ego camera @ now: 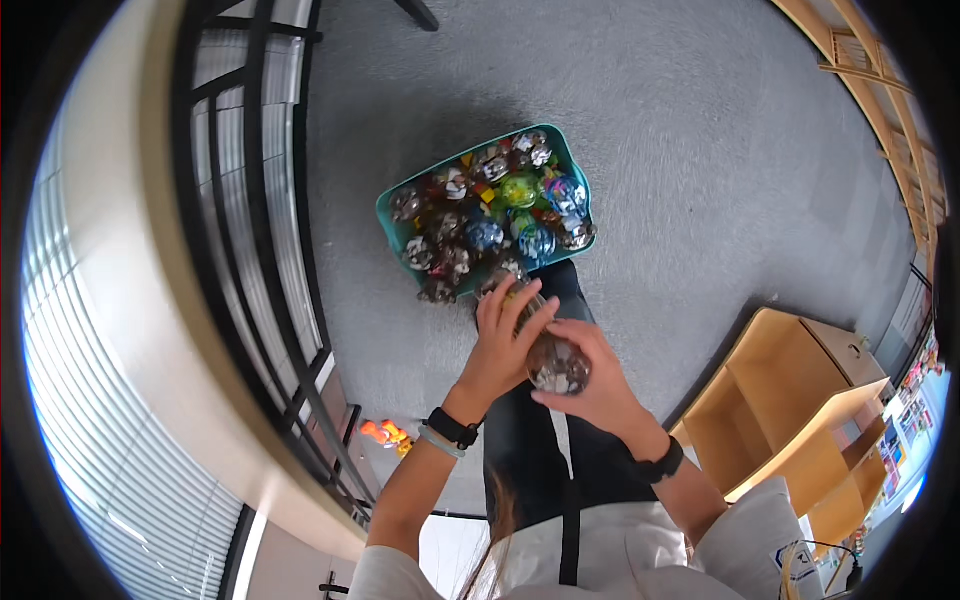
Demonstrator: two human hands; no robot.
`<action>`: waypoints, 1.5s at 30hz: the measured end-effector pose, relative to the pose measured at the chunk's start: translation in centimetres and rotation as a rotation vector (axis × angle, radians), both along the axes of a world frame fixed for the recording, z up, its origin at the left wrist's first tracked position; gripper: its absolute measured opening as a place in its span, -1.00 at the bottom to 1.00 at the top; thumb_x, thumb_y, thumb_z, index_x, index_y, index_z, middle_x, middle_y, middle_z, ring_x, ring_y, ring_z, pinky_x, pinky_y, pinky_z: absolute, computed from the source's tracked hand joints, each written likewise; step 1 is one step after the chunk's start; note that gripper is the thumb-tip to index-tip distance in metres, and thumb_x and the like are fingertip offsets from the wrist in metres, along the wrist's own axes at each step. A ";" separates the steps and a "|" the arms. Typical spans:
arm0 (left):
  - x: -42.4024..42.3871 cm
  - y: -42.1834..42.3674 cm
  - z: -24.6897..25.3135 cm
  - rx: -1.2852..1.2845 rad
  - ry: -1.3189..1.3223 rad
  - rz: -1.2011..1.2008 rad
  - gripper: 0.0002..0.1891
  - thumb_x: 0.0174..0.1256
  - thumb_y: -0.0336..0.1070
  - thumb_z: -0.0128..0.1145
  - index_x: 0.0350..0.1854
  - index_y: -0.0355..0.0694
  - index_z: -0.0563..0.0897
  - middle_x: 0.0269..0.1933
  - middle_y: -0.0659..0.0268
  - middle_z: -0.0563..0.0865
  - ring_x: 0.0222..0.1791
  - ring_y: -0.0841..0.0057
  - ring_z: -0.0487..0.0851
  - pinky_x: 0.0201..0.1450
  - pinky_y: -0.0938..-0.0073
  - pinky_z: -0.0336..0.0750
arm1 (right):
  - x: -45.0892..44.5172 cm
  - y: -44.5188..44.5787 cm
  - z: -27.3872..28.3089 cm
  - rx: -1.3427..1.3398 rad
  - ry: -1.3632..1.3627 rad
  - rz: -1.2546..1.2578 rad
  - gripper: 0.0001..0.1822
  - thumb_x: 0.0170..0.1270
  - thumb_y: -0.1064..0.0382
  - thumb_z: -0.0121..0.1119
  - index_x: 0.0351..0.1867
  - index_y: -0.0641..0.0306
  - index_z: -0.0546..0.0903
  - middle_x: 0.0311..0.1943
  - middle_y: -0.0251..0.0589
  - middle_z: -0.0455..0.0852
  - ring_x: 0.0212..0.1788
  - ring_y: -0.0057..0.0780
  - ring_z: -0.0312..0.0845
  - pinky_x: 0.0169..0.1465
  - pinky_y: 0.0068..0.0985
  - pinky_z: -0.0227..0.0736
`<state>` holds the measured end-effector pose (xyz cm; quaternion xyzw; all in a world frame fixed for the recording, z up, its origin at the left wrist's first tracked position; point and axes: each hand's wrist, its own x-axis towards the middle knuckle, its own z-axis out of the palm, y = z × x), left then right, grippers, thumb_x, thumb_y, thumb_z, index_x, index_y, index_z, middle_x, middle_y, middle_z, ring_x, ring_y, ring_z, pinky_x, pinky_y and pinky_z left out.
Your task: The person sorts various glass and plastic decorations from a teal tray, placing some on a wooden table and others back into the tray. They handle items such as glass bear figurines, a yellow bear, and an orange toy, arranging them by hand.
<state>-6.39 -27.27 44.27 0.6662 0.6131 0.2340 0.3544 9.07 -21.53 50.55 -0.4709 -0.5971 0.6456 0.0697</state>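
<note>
My right hand [596, 379] is curled around the rounded end of a smoky, see-through plastic container [559, 367], which has pale and dark bits inside. Across its other end lies my left hand [499, 341], fingers spread over the clear surface. Just beyond my fingertips stands a teal plastic bin [386, 217], heaped with similar rounded containers. Among them are a green one [519, 190], a blue one [484, 235] and several smoky ones. The far end of the held container overlaps the bin's near rim, so where it stops is hard to tell.
Grey carpet [675, 150] surrounds the bin. Black metal bars [259, 150] run along the left, beside a windowsill and blinds. A wooden shelf unit [750, 405] stands at the right. An orange toy [386, 433] lies on the floor near my left forearm.
</note>
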 end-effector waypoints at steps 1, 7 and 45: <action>0.1 0.6 -2.4 -0.032 -0.017 0.040 -0.25 -0.18 -0.33 0.28 0.21 -0.11 0.28 0.26 0.17 0.22 0.28 0.02 0.10 0.20 -0.05 0.05 | 0.0 0.6 -2.2 0.005 -0.024 -0.021 -0.24 -0.27 0.24 0.44 0.08 0.21 0.36 0.01 -0.09 0.36 0.06 -0.20 0.34 0.10 -0.40 0.29; -2.8 3.3 -16.4 -0.409 0.375 0.058 -0.16 -0.13 -0.17 0.30 0.27 -0.21 0.18 0.30 0.22 0.19 0.31 0.13 0.08 0.24 -0.10 0.02 | -0.4 3.9 -12.3 0.017 -0.176 -0.117 -0.27 -0.26 0.27 0.42 0.07 0.22 0.37 -0.06 -0.11 0.41 -0.01 -0.25 0.39 0.04 -0.44 0.34; -10.0 4.2 -23.4 -0.430 0.434 -0.207 -0.53 0.10 0.01 0.11 0.09 0.11 0.41 0.09 0.45 0.44 0.07 0.32 0.38 0.19 -0.21 0.03 | -8.5 2.7 -29.9 0.234 -0.547 0.228 -0.09 -0.17 -0.20 0.31 0.09 0.35 0.17 -0.14 0.15 0.37 -0.24 0.04 0.54 -0.23 -0.30 0.52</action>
